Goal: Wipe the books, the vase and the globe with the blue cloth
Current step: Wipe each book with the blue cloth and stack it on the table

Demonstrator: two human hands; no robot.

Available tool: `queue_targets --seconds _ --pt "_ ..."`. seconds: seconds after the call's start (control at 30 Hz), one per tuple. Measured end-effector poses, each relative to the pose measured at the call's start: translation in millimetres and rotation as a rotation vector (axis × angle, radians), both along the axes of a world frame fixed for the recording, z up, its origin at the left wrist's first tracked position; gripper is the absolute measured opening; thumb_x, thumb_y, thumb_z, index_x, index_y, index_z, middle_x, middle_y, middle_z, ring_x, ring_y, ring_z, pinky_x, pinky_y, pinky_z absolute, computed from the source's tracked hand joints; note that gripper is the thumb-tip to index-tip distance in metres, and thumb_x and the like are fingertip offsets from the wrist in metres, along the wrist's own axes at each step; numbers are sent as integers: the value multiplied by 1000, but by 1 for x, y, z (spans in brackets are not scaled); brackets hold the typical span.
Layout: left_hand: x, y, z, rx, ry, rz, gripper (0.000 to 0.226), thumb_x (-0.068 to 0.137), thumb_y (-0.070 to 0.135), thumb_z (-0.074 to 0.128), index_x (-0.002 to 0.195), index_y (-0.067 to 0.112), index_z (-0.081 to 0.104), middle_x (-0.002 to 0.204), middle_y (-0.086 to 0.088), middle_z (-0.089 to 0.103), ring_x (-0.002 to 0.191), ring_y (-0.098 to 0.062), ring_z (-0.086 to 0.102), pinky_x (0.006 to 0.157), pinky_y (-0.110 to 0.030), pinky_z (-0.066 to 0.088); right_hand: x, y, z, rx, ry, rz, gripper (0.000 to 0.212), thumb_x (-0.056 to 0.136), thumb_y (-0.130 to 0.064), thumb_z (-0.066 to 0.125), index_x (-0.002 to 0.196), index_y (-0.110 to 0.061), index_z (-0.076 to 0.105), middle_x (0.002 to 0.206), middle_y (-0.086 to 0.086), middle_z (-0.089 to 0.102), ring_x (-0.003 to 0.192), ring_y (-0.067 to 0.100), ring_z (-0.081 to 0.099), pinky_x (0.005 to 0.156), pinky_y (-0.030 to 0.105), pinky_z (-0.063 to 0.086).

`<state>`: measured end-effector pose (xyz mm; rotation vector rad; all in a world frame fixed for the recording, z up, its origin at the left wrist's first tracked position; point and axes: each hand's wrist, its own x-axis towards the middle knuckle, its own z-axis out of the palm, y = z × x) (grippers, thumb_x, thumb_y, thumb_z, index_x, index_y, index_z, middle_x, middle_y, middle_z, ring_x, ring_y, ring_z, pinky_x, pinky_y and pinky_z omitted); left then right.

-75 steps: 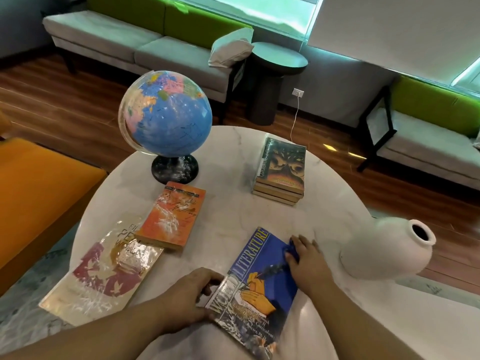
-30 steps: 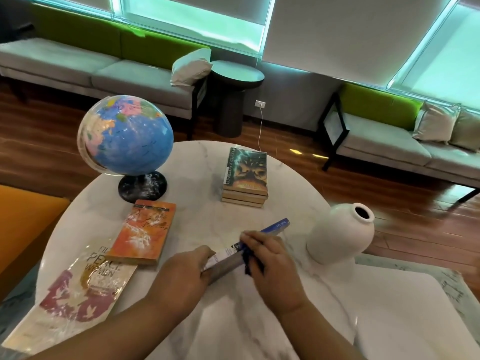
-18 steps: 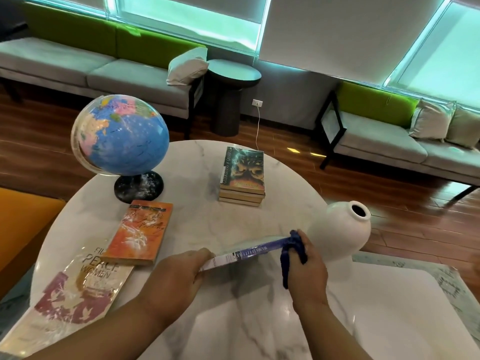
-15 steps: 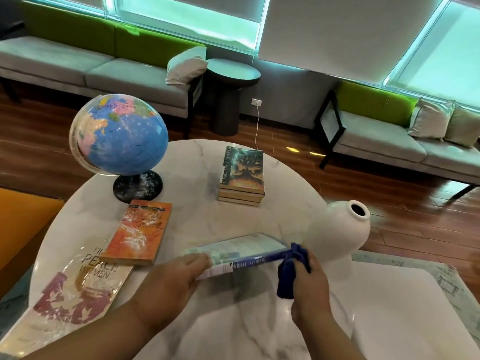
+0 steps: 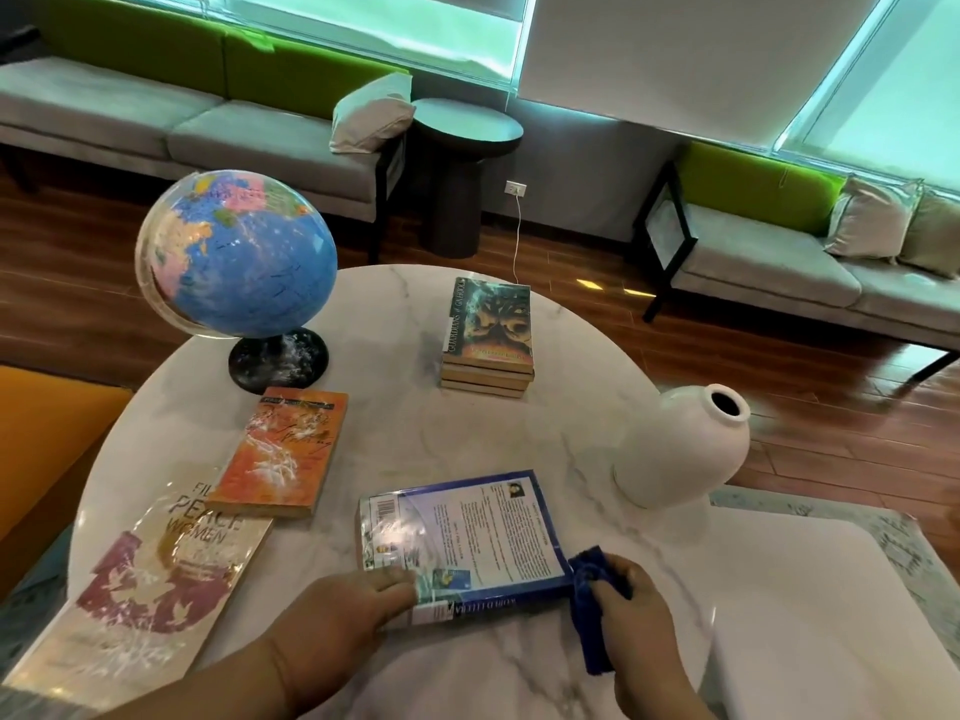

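1. My left hand (image 5: 332, 610) is nearest. Its fingers are curled onto the near left corner of the glossy blue-bordered paperback book (image 5: 462, 532), holding it down.
2. My right hand (image 5: 639, 615) is closed round the crumpled dark blue cloth (image 5: 589, 621), which touches that book's near right corner.
3. The blue-bordered paperback book lies flat on the round white marble table (image 5: 467, 444), back cover up. I judge it the item in hand, with this face about to be wiped rather than finished.
4. Large glossy cream-and-maroon softcover book (image 5: 150, 589), at the table's near left edge. It lies flat, apart from the cloth; I cannot tell whether it has been wiped.
5. Orange paperback book (image 5: 280, 449), just beyond, with its near end resting over the far corner of item 4. Its status is equally unreadable.
6. Smooth white ceramic vase (image 5: 680, 449), on the right side of the table beyond the blue-bordered book, mouth upward. The cloth is not on it — I count it as outstanding.
7. Stack of paperback books with a dark teal top cover (image 5: 488, 335), far centre. It is well apart from both hands, and no sign shows either way.
8. Blue plastic globe on a round black base (image 5: 234, 252), far left — the item farthest from the cloth. By my reckoning it is also left to do.
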<state>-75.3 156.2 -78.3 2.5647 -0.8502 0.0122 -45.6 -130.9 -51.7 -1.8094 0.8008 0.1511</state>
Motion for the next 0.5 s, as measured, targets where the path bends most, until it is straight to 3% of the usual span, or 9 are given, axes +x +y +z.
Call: queue_targets --seconds 0.1,0.2,0.3,0.37,0.43,0.5 --pt "0 1 -7 -15 32 24 59 51 30 85 103 36 58 107 19 68 83 2 68 62 -11 53 0 2 14 -70 -150 -28 24 87 -2 58 97 -23 60 99 0 63 92 21 59 88 37 49" --pt "1 3 -11 -15 80 49 40 69 37 71 107 36 59 111 19 66 85 -2 67 67 -13 53 8 12 19 -119 -258 53 26 87 -3 58 95 -27 59 96 -10 61 91 16 57 85 33 48" --pt "5 3 -9 8 178 84 36 84 41 52 119 35 58 121 15 62 102 -8 63 85 -22 51 19 31 9 -364 -188 461 26 87 -14 58 108 -29 63 109 -3 63 94 14 60 86 32 53" --pt "7 2 -8 16 185 79 36 87 39 51 122 35 56 125 15 60 106 -9 61 89 -24 49 24 50 3 -609 -150 798 32 89 -16 55 119 -23 63 122 -4 57 103 8 53 90 14 40" --pt "7 0 -5 29 187 71 36 85 36 54 121 36 57 123 14 61 104 -9 62 86 -24 51 27 75 3 -633 -187 1000 36 90 -15 54 125 -21 61 129 -7 51 109 4 47 93 8 30" --pt "5 -1 0 4 175 54 35 82 36 51 116 39 60 114 16 65 93 -5 64 73 -19 52 30 104 6 -605 -244 1215 39 91 -15 53 129 -21 58 135 -8 48 120 8 44 104 17 30"
